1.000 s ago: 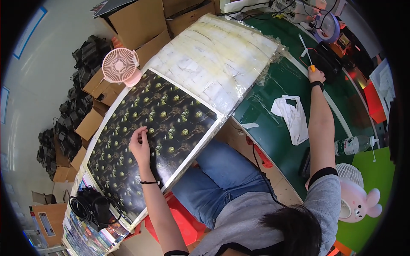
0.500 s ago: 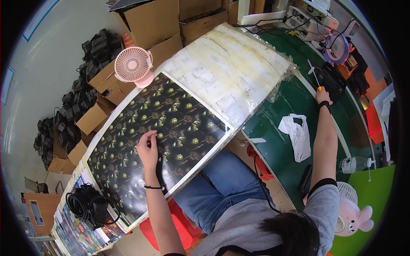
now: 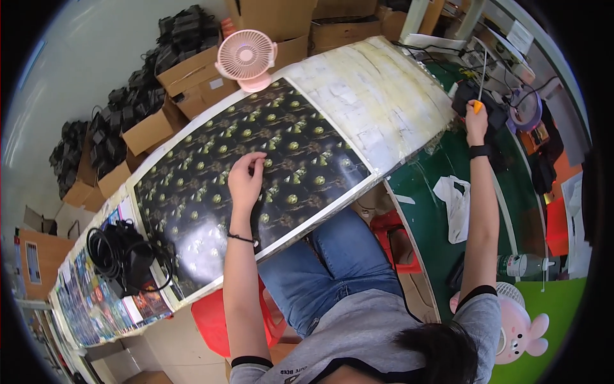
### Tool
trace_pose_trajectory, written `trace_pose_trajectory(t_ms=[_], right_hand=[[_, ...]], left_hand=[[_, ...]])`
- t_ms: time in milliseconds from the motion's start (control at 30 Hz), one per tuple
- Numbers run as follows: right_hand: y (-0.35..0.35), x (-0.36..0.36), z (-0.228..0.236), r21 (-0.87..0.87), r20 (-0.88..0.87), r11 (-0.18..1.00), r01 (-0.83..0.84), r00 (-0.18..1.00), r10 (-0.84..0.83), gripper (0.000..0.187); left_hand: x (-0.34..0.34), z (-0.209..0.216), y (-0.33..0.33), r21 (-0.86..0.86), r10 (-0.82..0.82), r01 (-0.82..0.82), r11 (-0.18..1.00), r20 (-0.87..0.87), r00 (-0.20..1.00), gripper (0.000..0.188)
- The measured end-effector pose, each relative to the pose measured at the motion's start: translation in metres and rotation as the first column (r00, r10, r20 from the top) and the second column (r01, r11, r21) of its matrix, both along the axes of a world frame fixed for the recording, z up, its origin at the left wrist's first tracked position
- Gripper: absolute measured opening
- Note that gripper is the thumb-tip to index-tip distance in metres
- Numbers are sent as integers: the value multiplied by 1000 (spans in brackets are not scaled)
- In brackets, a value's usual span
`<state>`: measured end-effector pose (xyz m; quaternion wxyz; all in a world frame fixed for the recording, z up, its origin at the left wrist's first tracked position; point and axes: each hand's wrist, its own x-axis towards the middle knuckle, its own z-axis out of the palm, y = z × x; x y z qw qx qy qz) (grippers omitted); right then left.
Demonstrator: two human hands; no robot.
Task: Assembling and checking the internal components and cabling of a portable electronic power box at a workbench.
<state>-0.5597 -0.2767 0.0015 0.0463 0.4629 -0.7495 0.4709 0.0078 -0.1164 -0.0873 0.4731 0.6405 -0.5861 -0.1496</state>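
A screwdriver with an orange handle [image 3: 478, 106] is in my right hand [image 3: 476, 125], whose fingers are wrapped round it. Its long thin shaft points up and away at the far right, over the green bench top. Black boxy items [image 3: 465, 102] lie close behind that hand, partly hidden by it. My left hand [image 3: 246, 184] hovers over or rests on the dark patterned mat [image 3: 204, 211]; which, I cannot tell. Its fingers are loosely curved, with a gap between thumb and forefinger and nothing visible in them.
A pink fan [image 3: 246, 56] stands at the mat's far edge. Coiled black cables with adapters [image 3: 131, 256] lie at the left. On the green bench [image 3: 422, 224] are a white plastic bag [image 3: 455, 208] and a clear bottle [image 3: 521, 264]. Cardboard boxes [image 3: 185, 70] with black adapters stand beyond.
My right hand has lifted the screwdriver, whose shaft now points more upright. The view has shifted, and my left hand keeps a similar curved pose over the mat.
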Motion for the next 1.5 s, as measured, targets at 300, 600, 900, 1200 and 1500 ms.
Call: trace_pose_trajectory(t_ms=[300,600,900,1200,1500], right_hand=[[54,220,-40,-170,-238,842,-513,850,470,17],[133,331,-45,-159,186,226,-961,196,963,11],[153,334,-58,-136,282,57,-989,17,959,10],[169,185,-53,290,-287,833,-471,788,545,21],[176,177,-48,369,-396,918,-148,868,300,29]], left_hand=[[4,-6,5,-94,1,-11,996,-103,995,12],[8,-1,-3,-257,178,-184,949,-47,983,30],[31,-24,-3,-384,-15,-174,907,-442,897,59],[33,-20,0,-316,7,-149,937,-408,913,66],[27,-17,1,-271,64,-171,947,-361,930,63]])
